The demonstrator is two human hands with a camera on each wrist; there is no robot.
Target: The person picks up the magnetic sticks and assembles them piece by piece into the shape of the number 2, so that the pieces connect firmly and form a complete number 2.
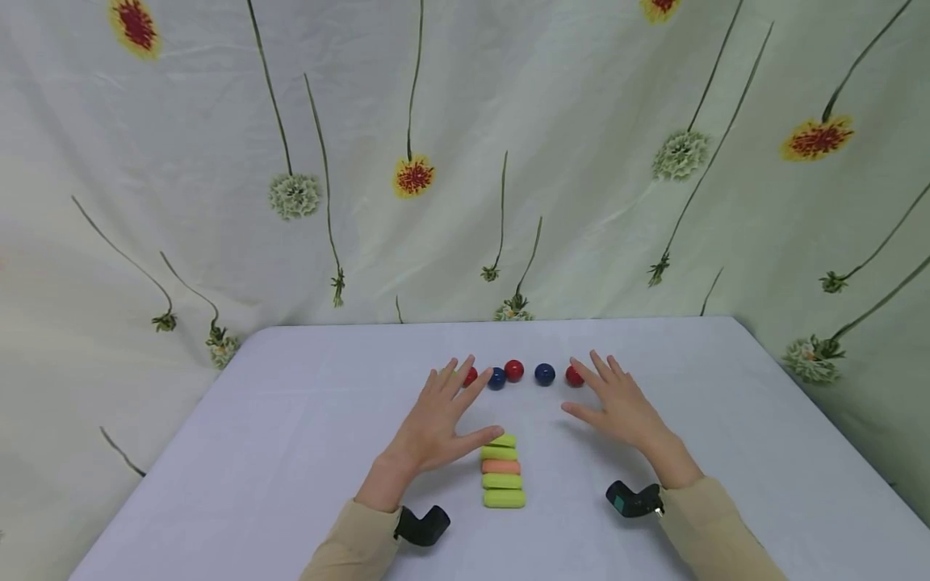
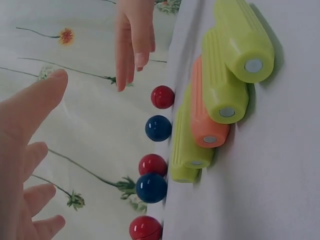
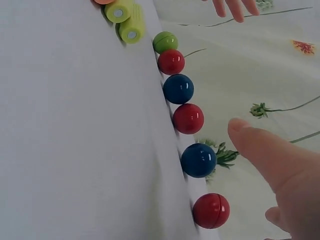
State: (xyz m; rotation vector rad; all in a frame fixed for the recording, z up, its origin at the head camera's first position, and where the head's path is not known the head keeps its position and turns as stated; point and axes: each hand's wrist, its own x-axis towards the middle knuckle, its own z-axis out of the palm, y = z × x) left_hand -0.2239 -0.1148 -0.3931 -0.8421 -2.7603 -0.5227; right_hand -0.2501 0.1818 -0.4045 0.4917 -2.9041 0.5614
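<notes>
My left hand (image 1: 436, 424) hovers above the table with fingers spread, its thumb over the far end of a row of short plastic rods. Several rods are lime green (image 1: 503, 499), and one is orange (image 1: 500, 467); round silvery discs show in their ends in the left wrist view. My right hand (image 1: 621, 407) is also raised, fingers apart and holding nothing. Beyond both hands runs a line of glossy balls: red (image 1: 513, 370), blue (image 1: 544, 374), and a green ball (image 3: 165, 42) that the left hand mostly hides in the head view.
A white cloth covers the table (image 1: 291, 452). Behind it hangs a pale curtain (image 1: 581, 161) printed with flowers. Black camera mounts (image 1: 424, 526) sit at both wrists, low over the table.
</notes>
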